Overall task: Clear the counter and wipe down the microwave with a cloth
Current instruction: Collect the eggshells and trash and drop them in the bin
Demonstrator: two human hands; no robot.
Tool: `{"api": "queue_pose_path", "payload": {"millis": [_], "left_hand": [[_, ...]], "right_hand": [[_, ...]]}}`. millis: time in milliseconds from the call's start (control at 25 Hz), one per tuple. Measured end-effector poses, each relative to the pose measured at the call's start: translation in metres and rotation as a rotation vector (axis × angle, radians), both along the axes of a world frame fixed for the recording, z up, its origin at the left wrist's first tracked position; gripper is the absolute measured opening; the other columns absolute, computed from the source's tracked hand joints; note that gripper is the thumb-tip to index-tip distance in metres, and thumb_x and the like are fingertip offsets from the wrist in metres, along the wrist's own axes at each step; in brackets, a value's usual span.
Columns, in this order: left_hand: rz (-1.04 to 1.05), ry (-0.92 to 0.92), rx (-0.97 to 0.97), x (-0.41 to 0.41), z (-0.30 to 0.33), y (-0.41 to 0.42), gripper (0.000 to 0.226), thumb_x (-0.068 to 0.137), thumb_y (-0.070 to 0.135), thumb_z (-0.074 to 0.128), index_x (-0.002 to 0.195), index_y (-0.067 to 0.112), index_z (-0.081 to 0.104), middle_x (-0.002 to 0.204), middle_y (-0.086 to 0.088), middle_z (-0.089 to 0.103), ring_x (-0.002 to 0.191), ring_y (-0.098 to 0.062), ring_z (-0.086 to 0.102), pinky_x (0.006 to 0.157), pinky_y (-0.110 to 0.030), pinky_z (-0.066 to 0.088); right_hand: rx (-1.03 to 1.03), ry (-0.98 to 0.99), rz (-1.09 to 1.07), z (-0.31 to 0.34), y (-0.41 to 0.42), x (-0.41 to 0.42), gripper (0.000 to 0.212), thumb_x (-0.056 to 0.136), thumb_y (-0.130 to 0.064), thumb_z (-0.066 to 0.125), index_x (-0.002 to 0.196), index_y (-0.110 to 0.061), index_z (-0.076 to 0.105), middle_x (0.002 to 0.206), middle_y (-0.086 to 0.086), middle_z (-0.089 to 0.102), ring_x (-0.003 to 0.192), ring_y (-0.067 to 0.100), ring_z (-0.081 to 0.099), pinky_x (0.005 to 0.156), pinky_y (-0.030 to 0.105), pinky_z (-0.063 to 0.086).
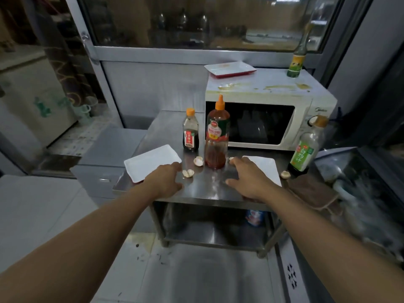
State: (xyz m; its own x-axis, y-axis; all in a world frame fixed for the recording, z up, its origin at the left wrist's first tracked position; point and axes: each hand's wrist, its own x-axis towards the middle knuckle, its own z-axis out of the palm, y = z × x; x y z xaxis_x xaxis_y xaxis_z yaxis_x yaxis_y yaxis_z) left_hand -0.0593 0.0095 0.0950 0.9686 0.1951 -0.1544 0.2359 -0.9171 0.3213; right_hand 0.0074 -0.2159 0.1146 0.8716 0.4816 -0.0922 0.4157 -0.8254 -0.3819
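Head view puts both my bare arms reaching forward over the steel counter (196,189). My left hand (166,180) hovers with loose fingers holding nothing, over the near corner of a white tray (150,161) and just beside an eggshell piece (188,173). My right hand (251,178) is spread flat and relaxed, empty, its fingertips near the base of the red sauce bottle (216,136) and partly over a second white tray (266,167). At the counter's right edge I see a brown cloth (312,193), with a green-labelled bottle (306,149) and another eggshell (285,174) just beside it. Further back stands a small dark sauce bottle (190,132). Behind these sits the white microwave (271,119), its top stained, carrying a red-rimmed tray (229,69) and a tall green bottle (295,62).
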Motion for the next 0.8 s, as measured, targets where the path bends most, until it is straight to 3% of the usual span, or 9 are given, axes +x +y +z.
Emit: {"api": "queue_pose_path", "payload": {"millis": [280,560,800], "left_hand": [[-0.009,0.051,-0.033,0.068,-0.061,0.024,0.06,0.081,0.031,0.069,0.133,0.015,0.044,0.129,-0.009,0.055,0.116,-0.026,0.053,0.096,-0.034,0.044],[0.115,0.033,-0.049,0.118,-0.11,0.029,0.068,0.077,0.033,0.073,0.134,0.013,0.044,0.132,-0.012,0.051,0.121,-0.029,0.048,0.098,-0.038,0.042],[0.16,0.018,-0.035,0.135,-0.137,0.021,0.071,0.074,0.037,0.076,0.134,0.016,0.044,0.135,-0.01,0.047,0.125,-0.028,0.042,0.097,-0.041,0.044]], "right_hand": [[0.025,0.084,-0.052,-0.057,0.03,0.057,0.046,0.088,-0.032,0.061,0.128,-0.018,0.045,0.136,0.005,0.047,0.121,0.022,0.048,0.086,0.024,0.035],[0.031,0.103,0.009,-0.092,0.041,0.103,0.047,0.091,-0.03,0.059,0.132,-0.017,0.041,0.139,0.006,0.046,0.126,0.023,0.048,0.098,0.032,0.041],[0.024,0.163,0.034,-0.111,0.038,0.121,0.055,0.091,-0.03,0.06,0.139,-0.02,0.035,0.147,0.005,0.038,0.134,0.024,0.039,0.107,0.037,0.037]]}}
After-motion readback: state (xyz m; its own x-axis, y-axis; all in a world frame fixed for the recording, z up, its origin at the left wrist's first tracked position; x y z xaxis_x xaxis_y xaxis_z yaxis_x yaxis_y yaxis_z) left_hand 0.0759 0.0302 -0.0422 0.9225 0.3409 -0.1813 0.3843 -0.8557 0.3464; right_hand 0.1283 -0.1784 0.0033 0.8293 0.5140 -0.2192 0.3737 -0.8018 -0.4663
